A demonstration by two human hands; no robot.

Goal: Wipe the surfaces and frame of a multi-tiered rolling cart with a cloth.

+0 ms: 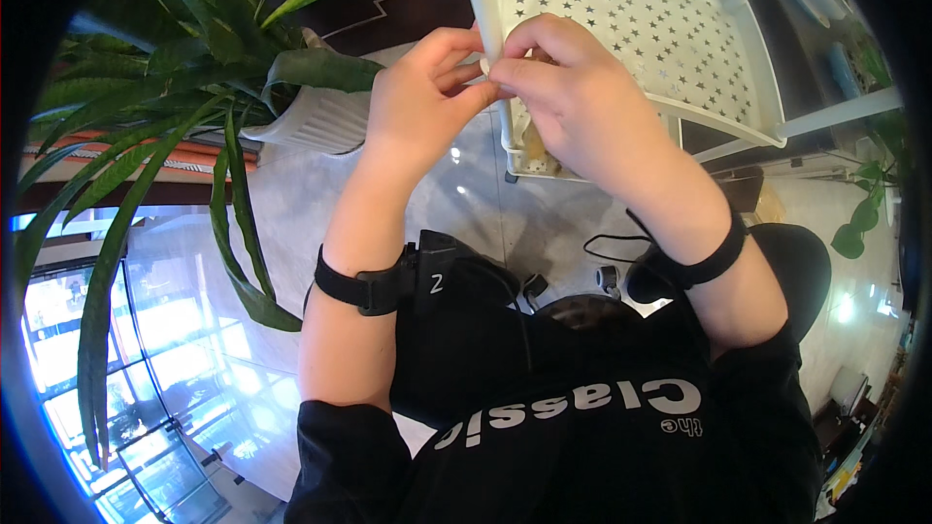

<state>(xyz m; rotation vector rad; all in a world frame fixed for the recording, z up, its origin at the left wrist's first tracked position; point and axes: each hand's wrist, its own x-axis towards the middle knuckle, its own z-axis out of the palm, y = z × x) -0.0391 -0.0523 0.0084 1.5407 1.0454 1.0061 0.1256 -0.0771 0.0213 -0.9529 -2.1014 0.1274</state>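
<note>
My left hand (pixel 419 98) and my right hand (pixel 575 76) meet at a white upright post (pixel 482 4) of a shelf cart. Between the fingertips shows a small white piece (pixel 486 67), too small to name. The thumb and forefinger of my right hand pinch at it, against the post. My left fingers curl close on the other side, their tips partly behind the post, and the left thumb reaches under the right one. What the left fingers grip is hidden. The cart's white tray (pixel 699 36), pierced with star-shaped holes, extends beyond my right hand.
A leafy plant in a ribbed pale pot (pixel 317 120) stands at the left, its long leaves (pixel 240 211) hanging near my left forearm. Below lies a lower cart tray (pixel 542 164) above the grey tile floor (pixel 451 196). Trailing green leaves (pixel 863 222) hang at the right.
</note>
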